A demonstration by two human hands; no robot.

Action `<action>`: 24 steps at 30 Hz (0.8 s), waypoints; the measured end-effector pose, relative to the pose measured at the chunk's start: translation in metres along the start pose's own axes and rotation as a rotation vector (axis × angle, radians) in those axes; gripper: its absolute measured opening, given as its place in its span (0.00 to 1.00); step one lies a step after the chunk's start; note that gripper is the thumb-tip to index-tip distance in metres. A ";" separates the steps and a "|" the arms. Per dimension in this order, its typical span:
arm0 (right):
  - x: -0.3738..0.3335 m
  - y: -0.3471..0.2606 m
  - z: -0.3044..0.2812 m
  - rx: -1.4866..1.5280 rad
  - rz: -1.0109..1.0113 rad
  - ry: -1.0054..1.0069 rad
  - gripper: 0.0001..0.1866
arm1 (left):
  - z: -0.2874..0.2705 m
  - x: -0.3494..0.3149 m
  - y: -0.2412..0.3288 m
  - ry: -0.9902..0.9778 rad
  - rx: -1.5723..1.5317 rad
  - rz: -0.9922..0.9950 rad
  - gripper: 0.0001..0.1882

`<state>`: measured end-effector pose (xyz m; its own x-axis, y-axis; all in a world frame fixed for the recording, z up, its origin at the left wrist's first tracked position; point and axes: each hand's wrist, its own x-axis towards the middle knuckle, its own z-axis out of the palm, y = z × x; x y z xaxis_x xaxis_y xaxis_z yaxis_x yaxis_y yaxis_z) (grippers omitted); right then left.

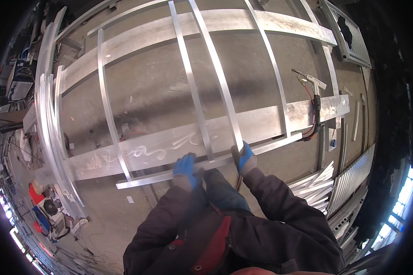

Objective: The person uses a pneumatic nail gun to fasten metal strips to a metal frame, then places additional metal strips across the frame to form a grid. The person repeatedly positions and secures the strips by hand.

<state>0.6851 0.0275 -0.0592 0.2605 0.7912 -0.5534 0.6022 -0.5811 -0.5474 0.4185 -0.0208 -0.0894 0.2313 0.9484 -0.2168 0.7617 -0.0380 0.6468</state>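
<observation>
My right hand (244,157), in a blue and grey glove, is closed around the near end of a long silvery metal bar (218,78), where it meets the near rail (270,145). My left hand (185,169), gloved alike and slightly blurred, lies over the rail with its fingers stretched out. Several crossbars, such as a left crossbar (106,101) and a middle crossbar (190,78), run away from me to the far side. They rest across two wide metal beams, a near beam (170,142) and a far beam (137,43).
A welding torch (314,82) with a dark cable stands at the near beam's right end. Long metal bars (48,123) are stacked at the left. A machine with a fan (50,208) sits on the floor at lower left. White strips (314,185) lie piled at right, beside a ribbed panel (353,178).
</observation>
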 end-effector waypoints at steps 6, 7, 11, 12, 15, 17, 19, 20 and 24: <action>0.034 0.008 0.005 -0.036 0.024 0.065 0.34 | 0.016 -0.027 -0.022 -0.135 0.277 -0.004 0.38; 0.039 0.010 0.006 -0.051 0.017 0.077 0.35 | 0.020 -0.027 -0.023 -0.151 0.327 -0.016 0.38; 0.055 0.017 0.013 -0.078 0.017 0.044 0.36 | 0.033 -0.023 -0.026 -0.154 0.414 -0.055 0.38; 0.057 0.018 0.014 -0.085 0.018 0.041 0.36 | 0.036 -0.023 -0.026 -0.153 0.407 -0.066 0.37; 0.060 0.019 0.015 -0.083 0.003 0.043 0.35 | 0.042 -0.021 -0.029 -0.141 0.469 -0.058 0.34; 0.061 0.020 0.014 -0.080 -0.003 0.044 0.35 | 0.045 -0.021 -0.032 -0.138 0.456 -0.067 0.31; 0.061 0.020 0.013 -0.070 -0.011 0.053 0.35 | 0.048 -0.021 -0.034 -0.106 0.470 -0.054 0.29; 0.062 0.021 0.013 -0.081 -0.004 0.050 0.35 | 0.049 -0.021 -0.035 -0.091 0.488 -0.049 0.29; 0.062 0.021 0.011 -0.082 -0.008 0.044 0.34 | 0.051 -0.021 -0.036 -0.073 0.405 -0.067 0.26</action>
<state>0.7054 0.0625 -0.1123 0.2873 0.8043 -0.5202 0.6634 -0.5588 -0.4976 0.4172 -0.0554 -0.1459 0.2042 0.9287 -0.3096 0.9498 -0.1114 0.2925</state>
